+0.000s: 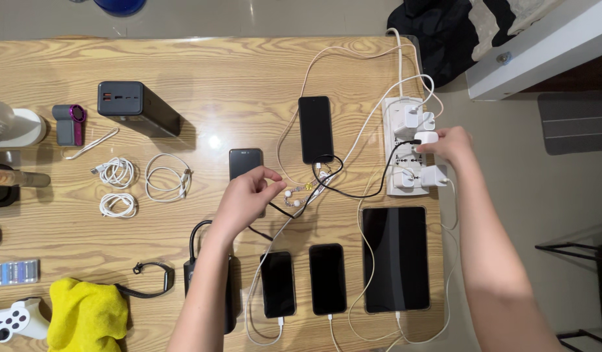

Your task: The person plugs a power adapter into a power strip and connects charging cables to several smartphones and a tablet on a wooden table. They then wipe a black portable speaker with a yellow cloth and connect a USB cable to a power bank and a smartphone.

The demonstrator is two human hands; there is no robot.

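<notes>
Wooden table [203, 65] fills most of your view, with grey floor on the right. From the left you have three coiled white cables [117, 172], one dark power bank [138, 107] and one yellow cloth [86, 316]. Four phones lie here: one small phone [245, 161] just above your left hand, one upper phone [315, 129] and two lower phones [278, 284] side by side. One tablet [395, 259] lies beside them on the right. Your left hand [245, 199] is half closed, and the fingertips pinch a thin black cable [353, 193] over the table middle. Your right hand [452, 145] is curled on a white charger plug [426, 138], which sits in the white power strip [393, 150] at the right edge of the table.
</notes>
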